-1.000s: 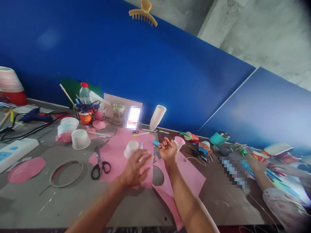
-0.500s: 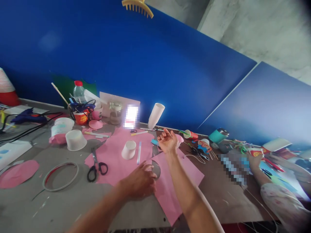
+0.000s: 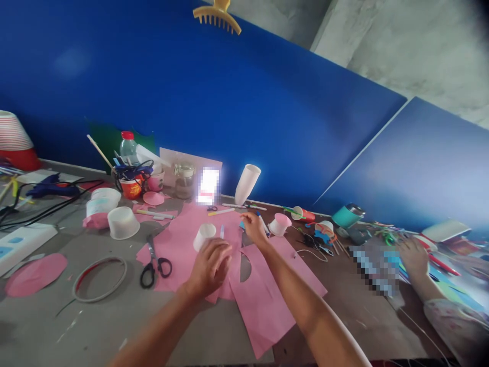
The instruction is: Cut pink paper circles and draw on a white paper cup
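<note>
My left hand (image 3: 210, 264) hovers over a big pink paper sheet (image 3: 263, 300), its back toward me and its fingers curled down, just in front of an upturned white paper cup (image 3: 204, 235) and a pen (image 3: 222, 232). What lies under its fingers is hidden. My right hand (image 3: 252, 228) is palm down at the far edge of the pink paper. Its fingertips touch the table beside a small blue item (image 3: 242, 224) and a marker (image 3: 263, 222). A pink-lined cup (image 3: 278, 225) lies just to its right.
Black-handled scissors (image 3: 153, 265) and a wire ring (image 3: 100, 272) lie left of the paper, with a clear tub (image 3: 122, 223) and a pink disc (image 3: 36, 267) beyond. A tall cup stack (image 3: 247, 183), jar (image 3: 184, 179) and bottle (image 3: 128, 148) line the blue wall. Another person's hand (image 3: 412, 255) works at right.
My right hand has turned from palm up to palm down and dropped to the table by the blue item. My left hand lifted off the paper and moved toward the white cup.
</note>
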`<state>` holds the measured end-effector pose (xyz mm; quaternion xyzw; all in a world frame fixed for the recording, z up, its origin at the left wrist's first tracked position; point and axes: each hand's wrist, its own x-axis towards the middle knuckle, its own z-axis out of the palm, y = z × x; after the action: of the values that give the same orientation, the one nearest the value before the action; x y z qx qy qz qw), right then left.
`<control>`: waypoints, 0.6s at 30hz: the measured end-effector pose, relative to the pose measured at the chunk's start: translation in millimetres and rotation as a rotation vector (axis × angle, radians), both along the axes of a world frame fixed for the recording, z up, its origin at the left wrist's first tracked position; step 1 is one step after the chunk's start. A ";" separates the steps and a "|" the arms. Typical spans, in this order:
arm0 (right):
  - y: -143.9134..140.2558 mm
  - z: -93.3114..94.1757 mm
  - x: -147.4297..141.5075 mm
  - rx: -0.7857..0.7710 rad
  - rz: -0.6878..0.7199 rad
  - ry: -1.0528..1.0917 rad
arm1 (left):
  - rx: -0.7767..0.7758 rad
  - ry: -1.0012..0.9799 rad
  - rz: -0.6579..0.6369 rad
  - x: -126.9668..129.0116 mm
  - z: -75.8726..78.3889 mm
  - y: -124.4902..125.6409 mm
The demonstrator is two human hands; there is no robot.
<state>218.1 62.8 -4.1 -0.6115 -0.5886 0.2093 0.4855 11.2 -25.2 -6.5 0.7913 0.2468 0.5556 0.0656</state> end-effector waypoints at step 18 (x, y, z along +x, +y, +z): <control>68.4 0.5 -52.8 0.052 0.318 -0.564 | -0.116 -0.231 0.494 -18.8 -16.0 25.0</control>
<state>165.4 131.2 -3.6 -0.5331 -0.7933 0.0896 0.2800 -7.6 -0.2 -22.4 0.6335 0.4544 0.6263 0.0011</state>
